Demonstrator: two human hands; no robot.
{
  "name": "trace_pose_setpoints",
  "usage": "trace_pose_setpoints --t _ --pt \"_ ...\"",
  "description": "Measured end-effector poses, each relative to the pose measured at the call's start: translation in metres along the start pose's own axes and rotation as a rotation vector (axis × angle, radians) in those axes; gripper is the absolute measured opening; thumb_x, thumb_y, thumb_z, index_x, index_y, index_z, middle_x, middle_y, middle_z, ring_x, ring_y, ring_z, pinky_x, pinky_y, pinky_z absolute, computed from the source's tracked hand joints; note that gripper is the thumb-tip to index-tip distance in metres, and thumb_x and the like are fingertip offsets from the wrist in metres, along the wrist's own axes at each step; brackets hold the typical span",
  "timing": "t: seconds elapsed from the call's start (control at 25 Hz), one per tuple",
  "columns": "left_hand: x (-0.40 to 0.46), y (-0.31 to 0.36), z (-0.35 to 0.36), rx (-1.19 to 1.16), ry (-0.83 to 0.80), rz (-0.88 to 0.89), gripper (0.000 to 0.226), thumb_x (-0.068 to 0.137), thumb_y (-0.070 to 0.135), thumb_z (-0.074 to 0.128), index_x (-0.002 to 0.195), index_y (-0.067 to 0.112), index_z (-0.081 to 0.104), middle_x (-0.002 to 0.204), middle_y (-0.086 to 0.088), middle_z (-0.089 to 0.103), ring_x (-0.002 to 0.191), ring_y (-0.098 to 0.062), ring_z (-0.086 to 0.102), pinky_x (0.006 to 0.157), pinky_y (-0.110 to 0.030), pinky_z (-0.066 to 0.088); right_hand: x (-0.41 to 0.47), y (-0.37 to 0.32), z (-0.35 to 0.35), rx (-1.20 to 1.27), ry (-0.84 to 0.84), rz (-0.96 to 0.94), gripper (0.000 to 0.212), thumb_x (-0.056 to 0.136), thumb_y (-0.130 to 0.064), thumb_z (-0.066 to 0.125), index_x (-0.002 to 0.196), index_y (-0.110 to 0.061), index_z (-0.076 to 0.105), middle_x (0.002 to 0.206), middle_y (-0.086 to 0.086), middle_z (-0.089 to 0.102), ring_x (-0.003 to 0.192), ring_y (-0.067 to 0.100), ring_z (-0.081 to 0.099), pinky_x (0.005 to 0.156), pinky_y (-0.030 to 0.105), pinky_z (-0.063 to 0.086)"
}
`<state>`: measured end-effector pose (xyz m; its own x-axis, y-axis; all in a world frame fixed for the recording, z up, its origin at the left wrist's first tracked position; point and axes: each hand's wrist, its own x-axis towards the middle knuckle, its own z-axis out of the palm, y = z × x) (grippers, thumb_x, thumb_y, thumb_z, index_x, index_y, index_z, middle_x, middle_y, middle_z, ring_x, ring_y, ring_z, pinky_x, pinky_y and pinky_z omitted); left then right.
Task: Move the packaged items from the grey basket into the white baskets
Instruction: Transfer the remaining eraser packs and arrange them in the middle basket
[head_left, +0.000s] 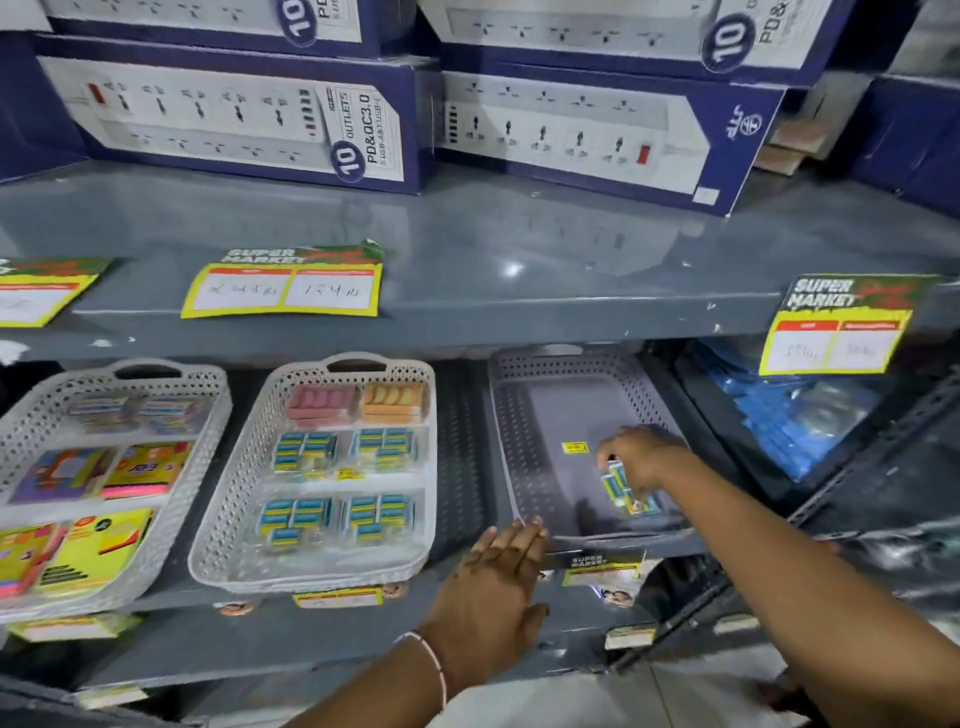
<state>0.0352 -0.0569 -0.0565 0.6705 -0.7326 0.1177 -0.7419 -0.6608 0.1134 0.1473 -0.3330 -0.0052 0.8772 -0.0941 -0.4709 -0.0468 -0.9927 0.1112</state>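
Note:
The grey basket (550, 415) sits on the lower shelf at the right, nearly bare. Inside it my right hand (641, 457) grips a clear pack of blue and yellow items (621, 491) near the basket's right wall. My left hand (498, 577) lies flat with fingers together, its tips touching the grey basket's front left corner. The middle white basket (228, 514) holds several blue-yellow packs plus a pink and an orange pack at its far end. A second white basket (202, 447) at the left holds colourful flat packs.
Above the baskets runs a grey shelf (519, 270) stacked with blue power-strip boxes (249, 119). Yellow price tags (283, 288) hang from its front edge. Blue packaged goods (779, 415) lie right of the grey basket. A dark metal rack frame (857, 483) stands at the right.

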Motion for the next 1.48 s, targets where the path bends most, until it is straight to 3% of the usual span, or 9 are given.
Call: trace_pose_setpoints --t 0.2,0.28,0.36,0.52,0.8,1.12,1.24,1.36,1.48 --pt "-0.027 -0.019 -0.02 -0.011 0.143 -0.061 0.066 0.089 0.047 0.044 0.143 0.008 0.043 0.147 -0.005 0.044 0.137 -0.024 0.035 0.11 -0.044 0.03 -0.013 -0.014 -0.023 0.118 0.054 0.056 0.03 0.071 -0.017 0.082 0.097 -0.025 0.07 0.11 0.001 0.071 0.096 0.019 0.065 0.067 0.02 0.041" --pt "-0.049 -0.041 -0.034 -0.021 0.208 -0.137 0.065 0.089 0.044 0.049 0.143 0.008 0.043 0.146 -0.005 0.045 0.136 -0.023 0.036 0.113 -0.037 0.026 -0.025 -0.027 -0.037 0.557 0.281 0.031 0.02 0.072 -0.009 0.081 0.076 -0.021 0.066 0.086 0.003 0.072 0.077 0.02 0.063 0.054 0.023 0.042" --pt "-0.077 -0.068 -0.046 -0.03 0.243 -0.227 0.063 0.089 0.043 0.049 0.141 0.007 0.045 0.143 -0.006 0.048 0.133 -0.024 0.042 0.113 -0.031 0.021 -0.044 -0.068 -0.051 1.08 0.413 -0.079 0.025 0.076 0.001 0.077 0.088 -0.016 0.064 0.076 0.006 0.063 0.07 0.024 0.059 0.044 0.023 0.046" --pt "-0.13 -0.126 -0.053 0.047 0.176 -0.413 0.066 0.098 0.054 0.028 0.13 0.005 0.059 0.129 -0.009 0.061 0.118 -0.03 0.057 0.104 -0.033 0.026 -0.059 -0.187 -0.046 1.481 0.081 -0.256 0.042 0.083 0.006 0.068 0.114 -0.02 0.056 0.084 0.013 0.061 0.074 0.027 0.065 0.055 0.033 0.06" --pt "-0.167 -0.154 -0.04 0.006 0.17 -0.479 0.068 0.101 0.053 0.021 0.122 0.005 0.064 0.125 -0.009 0.064 0.119 -0.03 0.056 0.105 -0.035 0.033 -0.032 -0.279 -0.004 1.18 0.095 -0.059 0.021 0.086 -0.004 0.066 0.099 -0.021 0.066 0.095 -0.006 0.057 0.078 0.006 0.064 0.059 0.036 0.062" --pt "-0.167 -0.16 -0.039 -0.034 0.114 -0.478 0.071 0.101 0.051 0.016 0.121 0.004 0.066 0.124 -0.011 0.064 0.117 -0.03 0.058 0.1 -0.045 0.044 -0.038 -0.3 -0.013 0.412 0.195 -0.031 0.013 0.089 -0.006 0.051 0.102 -0.01 0.052 0.1 0.012 0.06 0.091 0.027 0.06 0.068 0.03 0.047" --pt "-0.168 -0.161 -0.037 -0.032 0.123 -0.466 0.071 0.101 0.052 0.017 0.121 0.003 0.065 0.125 -0.011 0.064 0.118 -0.031 0.057 0.101 -0.045 0.043 -0.04 -0.299 -0.021 0.336 0.194 -0.065 0.034 0.087 -0.013 0.063 0.119 -0.009 0.054 0.118 0.012 0.056 0.11 0.029 0.058 0.081 0.034 0.05" --pt "-0.167 -0.162 -0.032 -0.021 0.145 -0.467 0.07 0.101 0.051 0.019 0.121 0.003 0.065 0.125 -0.012 0.063 0.118 -0.031 0.057 0.105 -0.04 0.035 -0.036 -0.298 -0.025 0.319 0.039 -0.285 0.079 0.07 -0.028 0.084 0.138 -0.014 0.045 0.14 0.007 0.048 0.128 0.027 0.049 0.102 0.038 0.045" --pt "-0.168 -0.162 -0.03 -0.02 0.148 -0.468 0.066 0.1 0.051 0.024 0.12 0.004 0.066 0.123 -0.012 0.064 0.119 -0.03 0.057 0.105 -0.038 0.029 -0.03 -0.306 -0.018 0.19 -0.041 -0.343 0.089 0.06 -0.03 0.089 0.136 -0.019 0.044 0.138 0.007 0.051 0.122 0.028 0.054 0.098 0.04 0.049"
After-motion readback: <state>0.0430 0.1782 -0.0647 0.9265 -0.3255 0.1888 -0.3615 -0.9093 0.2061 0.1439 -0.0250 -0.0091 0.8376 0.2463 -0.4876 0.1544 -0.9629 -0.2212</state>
